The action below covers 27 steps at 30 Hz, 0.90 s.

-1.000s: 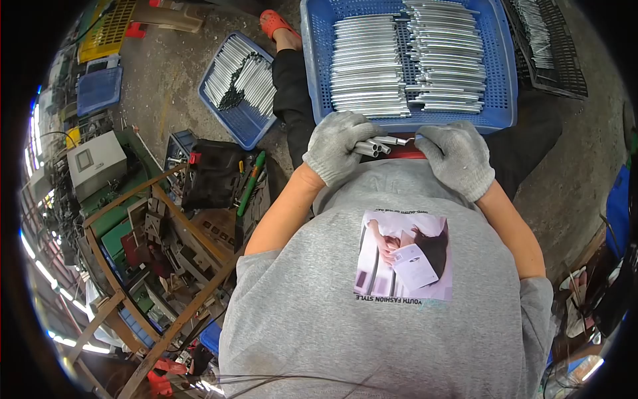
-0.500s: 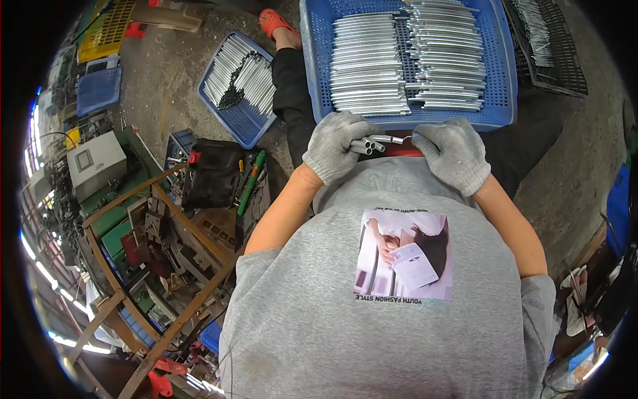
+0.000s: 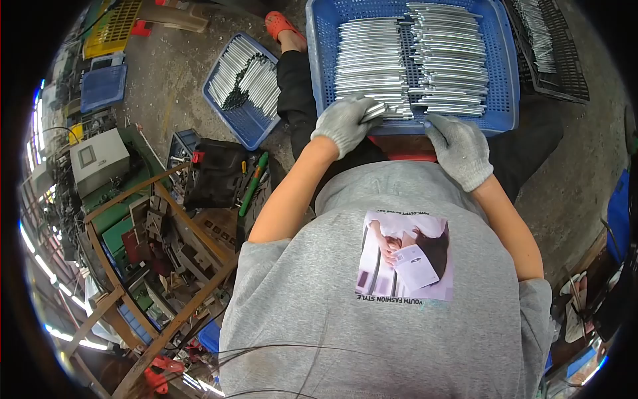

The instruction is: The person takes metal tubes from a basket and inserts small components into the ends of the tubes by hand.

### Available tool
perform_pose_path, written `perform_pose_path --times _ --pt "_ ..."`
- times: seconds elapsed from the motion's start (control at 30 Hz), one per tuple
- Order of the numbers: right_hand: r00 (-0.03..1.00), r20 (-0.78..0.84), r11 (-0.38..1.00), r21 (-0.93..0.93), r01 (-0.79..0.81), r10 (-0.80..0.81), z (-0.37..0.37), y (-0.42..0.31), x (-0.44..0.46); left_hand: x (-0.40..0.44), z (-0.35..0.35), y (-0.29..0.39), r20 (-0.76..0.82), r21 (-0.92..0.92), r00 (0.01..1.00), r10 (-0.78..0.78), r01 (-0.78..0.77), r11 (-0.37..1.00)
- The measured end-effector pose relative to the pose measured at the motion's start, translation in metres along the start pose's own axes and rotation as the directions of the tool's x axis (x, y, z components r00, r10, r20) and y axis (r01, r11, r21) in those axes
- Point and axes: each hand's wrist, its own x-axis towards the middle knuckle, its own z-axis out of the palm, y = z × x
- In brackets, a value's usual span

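My left hand (image 3: 347,125), in a grey knit glove, is closed around a few short metal tubes (image 3: 376,112) at the near left edge of the large blue basket (image 3: 501,80). Inside that basket lie two stacks of shiny metal tubes, a left stack (image 3: 369,60) and a right stack (image 3: 449,60). My right hand (image 3: 461,150), gloved too, is by the basket's near edge, with thumb and index finger pointing toward the rim. Whether anything sits at its fingertips is too small to tell.
A smaller blue basket (image 3: 250,133) of tubes is on the floor at the upper left. A black crate (image 3: 565,73) stands at the upper right. Left of me are a black tool case (image 3: 216,174), a green tool (image 3: 253,183), a wooden frame (image 3: 178,320) and a grey box (image 3: 100,161).
My left hand has moved up to the large basket's near edge, carrying its tubes away from my right hand. My right hand has shifted slightly. The view has shifted a little.
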Motion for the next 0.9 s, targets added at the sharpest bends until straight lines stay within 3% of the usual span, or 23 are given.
perform_pose_path --times 0.13,0.3,0.47,0.63,0.83,0.9 --pt "1.000 0.023 0.999 -0.032 -0.012 0.013 -0.003 0.002 -0.008 0.024 0.018 -0.004 0.184 0.120 0.959 -0.216 0.196 0.973" --pt "0.980 0.150 0.991 -0.020 -0.130 0.132 -0.006 -0.002 -0.011 0.037 0.017 -0.001 0.317 0.203 0.901 -0.297 0.242 0.949" --pt "0.977 0.180 0.993 -0.031 -0.111 0.115 -0.004 -0.003 -0.009 0.037 0.014 -0.009 0.407 0.059 0.862 -0.301 0.304 0.951" --pt "0.985 0.148 0.996 -0.009 -0.093 0.093 -0.003 -0.001 -0.010 0.023 0.018 -0.018 0.346 -0.162 0.920 -0.186 0.253 0.954" --pt "0.988 0.139 0.998 -0.006 -0.068 0.068 -0.002 -0.001 -0.009 0.012 0.026 -0.026 0.322 -0.286 0.934 -0.158 0.254 0.924" --pt "0.990 0.127 0.998 0.012 -0.066 0.064 -0.004 -0.002 -0.009 0.005 0.026 -0.024 0.229 -0.281 0.964 -0.136 0.200 0.939"
